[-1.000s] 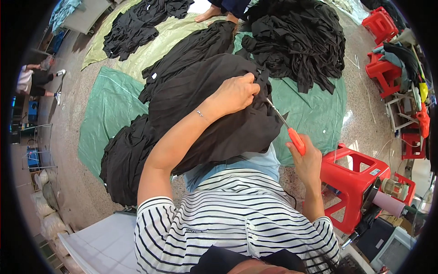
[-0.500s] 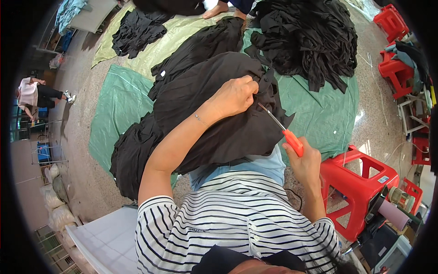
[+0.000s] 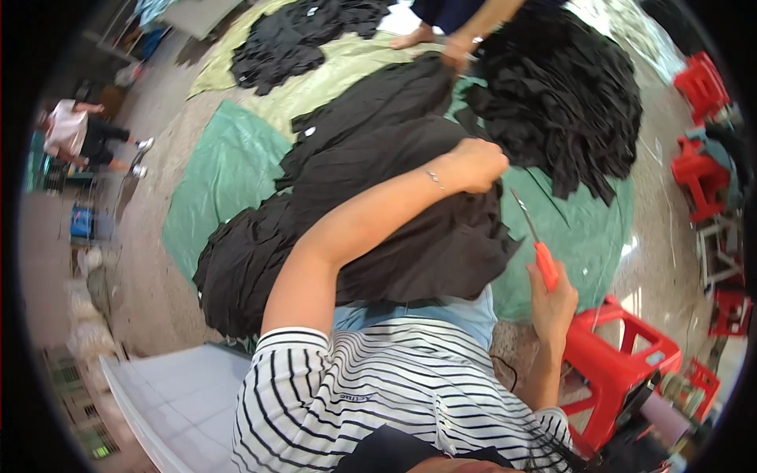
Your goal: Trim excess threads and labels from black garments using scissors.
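Note:
A pile of black cloth (image 3: 410,260) lies across my lap. My left hand (image 3: 479,165) is closed at the right-hand edge of this cloth, gripping a bit of it; the fingertips are hidden under the hand. To its right, my right hand (image 3: 553,296) is wrapped round a slim tool (image 3: 546,264) with an orange-red handle and a thin metal shaft. The shaft points up and to the left, with its tip apart from the cloth and from my left hand.
Green sheeting (image 3: 225,165) covers the floor around me. A large black cloth heap (image 3: 564,102) lies at the far right, another (image 3: 280,47) at the far left. Another person's hand (image 3: 457,54) is by the cloth ahead. A red stool (image 3: 615,355) stands close on my right.
My left hand has moved right, toward the cloth's edge. The tool in my right hand now points more steeply upward, its tip away from the cloth. A co-worker's arm has come in ahead.

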Available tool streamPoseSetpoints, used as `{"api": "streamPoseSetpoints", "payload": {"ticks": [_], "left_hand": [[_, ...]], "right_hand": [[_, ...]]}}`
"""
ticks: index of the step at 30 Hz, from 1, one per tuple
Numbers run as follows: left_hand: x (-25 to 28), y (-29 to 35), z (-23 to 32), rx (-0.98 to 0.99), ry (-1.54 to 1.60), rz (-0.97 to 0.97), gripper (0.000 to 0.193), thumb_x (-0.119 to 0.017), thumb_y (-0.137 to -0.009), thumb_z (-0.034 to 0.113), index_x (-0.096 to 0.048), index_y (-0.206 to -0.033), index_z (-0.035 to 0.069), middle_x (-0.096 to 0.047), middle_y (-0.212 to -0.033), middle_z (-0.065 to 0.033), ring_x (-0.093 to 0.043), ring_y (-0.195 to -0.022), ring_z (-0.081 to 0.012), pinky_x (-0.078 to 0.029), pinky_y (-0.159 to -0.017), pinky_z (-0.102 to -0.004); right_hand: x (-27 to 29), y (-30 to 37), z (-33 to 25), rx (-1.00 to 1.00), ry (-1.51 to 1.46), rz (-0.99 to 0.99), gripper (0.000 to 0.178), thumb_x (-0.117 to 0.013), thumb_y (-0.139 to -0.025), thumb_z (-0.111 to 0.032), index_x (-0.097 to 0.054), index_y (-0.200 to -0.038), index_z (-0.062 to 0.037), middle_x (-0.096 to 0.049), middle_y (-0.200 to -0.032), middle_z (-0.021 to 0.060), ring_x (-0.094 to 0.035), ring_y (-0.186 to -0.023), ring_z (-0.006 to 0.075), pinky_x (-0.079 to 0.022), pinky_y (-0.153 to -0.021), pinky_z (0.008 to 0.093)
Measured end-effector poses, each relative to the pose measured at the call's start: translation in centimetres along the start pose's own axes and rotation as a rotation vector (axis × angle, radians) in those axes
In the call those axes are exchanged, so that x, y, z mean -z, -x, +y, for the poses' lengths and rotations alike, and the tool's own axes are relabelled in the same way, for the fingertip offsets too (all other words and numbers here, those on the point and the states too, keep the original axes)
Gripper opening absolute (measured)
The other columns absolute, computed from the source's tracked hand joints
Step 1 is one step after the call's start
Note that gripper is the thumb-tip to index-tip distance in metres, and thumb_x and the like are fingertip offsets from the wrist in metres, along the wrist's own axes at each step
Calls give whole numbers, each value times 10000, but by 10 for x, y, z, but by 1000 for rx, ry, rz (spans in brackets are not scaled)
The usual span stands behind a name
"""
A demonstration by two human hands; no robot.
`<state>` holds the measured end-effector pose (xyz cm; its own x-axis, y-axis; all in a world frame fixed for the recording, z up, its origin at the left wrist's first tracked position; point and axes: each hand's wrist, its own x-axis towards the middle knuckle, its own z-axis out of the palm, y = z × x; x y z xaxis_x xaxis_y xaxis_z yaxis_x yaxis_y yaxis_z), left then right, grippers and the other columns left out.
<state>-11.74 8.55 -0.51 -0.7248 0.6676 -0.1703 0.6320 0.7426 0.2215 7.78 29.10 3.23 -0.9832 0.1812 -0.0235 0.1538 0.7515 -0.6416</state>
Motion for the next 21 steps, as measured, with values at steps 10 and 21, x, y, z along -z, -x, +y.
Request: {"api": "streamPoseSetpoints", "payload": {"ticks": [10,21], "left_hand": [[24,-1,20,69,-30,-169,220,-687,-744,118,-720,-935,13,-648,-1046,-227,-653,-994,-359,-556,-813,-430],[24,24,-29,-36,385,115,174,-671,-640,100,-636,-772,-8,-657,-730,-155,-661,-721,-312,-514,-670,-379]], "right_hand": [[-5,-9,3,-4,-12,-30,270,-702,-878,-292,-639,-1029,-76,-594,-685,224,-593,-619,402,-460,-579,414],[-11,-12,-7,88,23,-47,356,-713,-848,-400,-605,-876,-62,-604,-597,188,-609,-583,419,-455,-523,479]]}}
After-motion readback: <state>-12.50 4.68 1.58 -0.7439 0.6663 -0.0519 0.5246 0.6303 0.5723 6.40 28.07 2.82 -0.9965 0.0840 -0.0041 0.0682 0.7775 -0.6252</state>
